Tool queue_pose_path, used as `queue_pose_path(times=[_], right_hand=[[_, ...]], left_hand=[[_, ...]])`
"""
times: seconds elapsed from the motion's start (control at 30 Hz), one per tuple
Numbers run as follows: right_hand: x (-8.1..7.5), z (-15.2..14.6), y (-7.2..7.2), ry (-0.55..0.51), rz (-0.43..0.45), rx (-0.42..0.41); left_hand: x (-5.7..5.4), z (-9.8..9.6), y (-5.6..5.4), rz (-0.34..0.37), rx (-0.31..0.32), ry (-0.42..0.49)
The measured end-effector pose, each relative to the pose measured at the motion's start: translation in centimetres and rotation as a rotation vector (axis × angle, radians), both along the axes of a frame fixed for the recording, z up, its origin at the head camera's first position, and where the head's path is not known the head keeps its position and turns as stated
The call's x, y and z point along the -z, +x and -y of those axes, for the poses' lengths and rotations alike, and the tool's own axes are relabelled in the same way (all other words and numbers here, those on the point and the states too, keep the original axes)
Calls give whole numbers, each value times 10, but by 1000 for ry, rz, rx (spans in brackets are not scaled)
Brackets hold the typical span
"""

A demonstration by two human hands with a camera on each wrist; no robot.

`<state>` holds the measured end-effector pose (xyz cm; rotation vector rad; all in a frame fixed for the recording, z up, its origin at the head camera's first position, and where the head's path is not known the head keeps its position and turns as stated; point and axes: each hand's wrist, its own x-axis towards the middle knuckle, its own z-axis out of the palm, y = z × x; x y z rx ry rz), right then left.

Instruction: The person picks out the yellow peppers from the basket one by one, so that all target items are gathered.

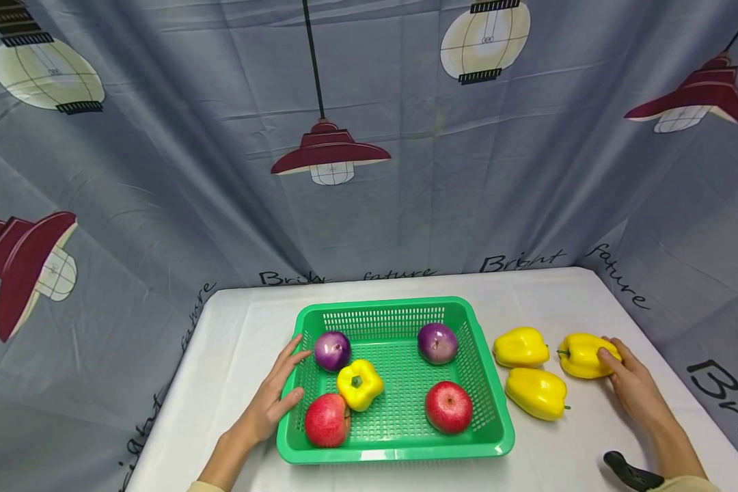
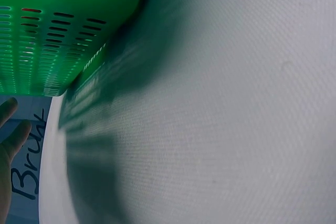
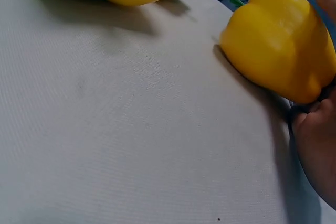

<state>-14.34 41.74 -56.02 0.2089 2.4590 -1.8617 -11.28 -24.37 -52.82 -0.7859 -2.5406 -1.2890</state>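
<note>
My right hand [image 1: 638, 383] holds a yellow bell pepper [image 1: 581, 357] at its right end, thumb on the near side. In the right wrist view that bell pepper [image 3: 278, 43] stands over the white cloth, with part of the hand [image 3: 320, 140] at the frame's right edge. My left hand [image 1: 269, 403] is at the left rim of a green basket [image 1: 393, 454], fingers extended and spread along it. The left wrist view catches the basket's slotted wall [image 2: 58, 40] and only some fingers [image 2: 16, 137]. Two more yellow bell peppers [image 1: 521, 347] [image 1: 536, 393] lie between basket and right hand.
Inside the basket are two round purple vegetables [image 1: 332, 351] [image 1: 437, 343], two red apples [image 1: 327, 420] [image 1: 448, 408] and a yellow bell pepper [image 1: 360, 385]. White cloth [image 1: 252, 314] covers the table. A grey curtain [image 1: 400, 225] printed with lamps hangs behind it.
</note>
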Motion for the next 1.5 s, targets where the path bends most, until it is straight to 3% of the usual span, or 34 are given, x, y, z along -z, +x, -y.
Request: queue_pose_path(times=[0.1,0.23,0.8,0.97,1.23,1.5], right_hand=[[-4,2,-1,186,22,5],[-6,3,-1,254,18,-5],[0,0,2,196,0,22],[0,-2,3,229,-23,42],[-2,-4,5,161,-68,57],[-13,-2,6,277,-123,132]], left_hand=[[0,0,0,-2,1,3],[2,1,0,-4,2,5],[2,2,1,-5,-2,4],[3,2,1,-7,2,8],[2,1,0,1,3,6],[0,0,-1,10,3,12]])
